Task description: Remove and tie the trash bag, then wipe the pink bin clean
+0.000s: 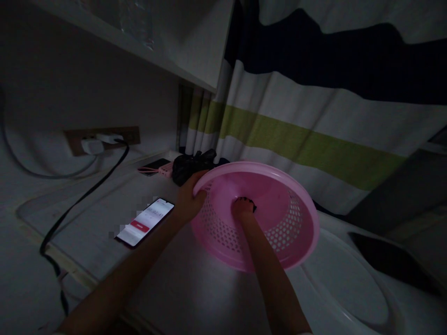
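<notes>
A pink plastic basket (309,209) with perforated sides is tilted on its side, its wide mouth facing me. My left hand (189,200) is closed on the basket's rim at the left, thumb on the inner wall and fingers going behind it. Deep inside the basket, my right hand (243,208) is at the inner bottom with its fingers curled. Dark bits show along the far edge of those fingers; what they belong to is too dim to make out. Beside my left forearm lies a lit phone (145,222), face up.
Behind the left hand sit a black plastic bag (190,166), a pink corded item (166,169) and a dark flat device (153,165). Plugs fill a wall socket (101,142); a black cable (87,186) runs down. A striped curtain (296,130) hangs behind; a shelf (167,65) juts overhead.
</notes>
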`<state>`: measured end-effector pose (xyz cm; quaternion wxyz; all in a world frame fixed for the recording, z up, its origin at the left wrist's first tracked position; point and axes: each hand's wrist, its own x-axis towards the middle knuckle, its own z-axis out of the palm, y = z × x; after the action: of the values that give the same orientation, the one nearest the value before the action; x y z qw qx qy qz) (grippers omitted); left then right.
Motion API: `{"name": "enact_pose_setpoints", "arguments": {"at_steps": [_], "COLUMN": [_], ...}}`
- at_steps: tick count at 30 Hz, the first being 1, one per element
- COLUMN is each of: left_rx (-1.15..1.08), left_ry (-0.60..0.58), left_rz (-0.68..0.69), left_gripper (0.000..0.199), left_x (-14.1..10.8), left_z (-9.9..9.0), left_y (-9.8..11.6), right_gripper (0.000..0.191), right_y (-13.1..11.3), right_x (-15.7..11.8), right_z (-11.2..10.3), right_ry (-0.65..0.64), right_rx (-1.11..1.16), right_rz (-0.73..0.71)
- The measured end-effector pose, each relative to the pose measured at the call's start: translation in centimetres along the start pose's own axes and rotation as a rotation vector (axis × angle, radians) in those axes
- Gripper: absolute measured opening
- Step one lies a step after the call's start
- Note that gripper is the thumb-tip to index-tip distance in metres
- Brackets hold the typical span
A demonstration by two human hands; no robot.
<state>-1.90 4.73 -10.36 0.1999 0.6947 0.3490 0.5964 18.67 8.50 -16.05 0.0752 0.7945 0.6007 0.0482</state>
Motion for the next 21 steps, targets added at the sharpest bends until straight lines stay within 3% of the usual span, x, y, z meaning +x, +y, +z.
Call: {"name": "enact_pose_setpoints", "arguments": {"at_steps": [7, 16, 21], "left_rx": [-0.051, -0.047, -0.043], "left_ry": [0.012, 0.065, 0.051], "left_rz": [0.022, 0.046, 0.029], "left_gripper": [0.042, 0.041, 0.043], "left_x": [-1.3, -2.2, -2.3], "left_z": [1.4, 1.7, 1.7], "left_y": [0.3, 0.1, 0.1], "right_gripper": [0.038, 0.040, 0.042], "right_y": [1.0, 1.4, 1.6], "right_x": [-0.8, -6.0, -7.6], "right_z": [-0.5, -0.8, -0.9], "right_ry": [-0.070, -0.040, -0.016], "right_rx": [-0.016, -0.027, -0.024], "right_rz": [-0.130, -0.301, -0.314]}}
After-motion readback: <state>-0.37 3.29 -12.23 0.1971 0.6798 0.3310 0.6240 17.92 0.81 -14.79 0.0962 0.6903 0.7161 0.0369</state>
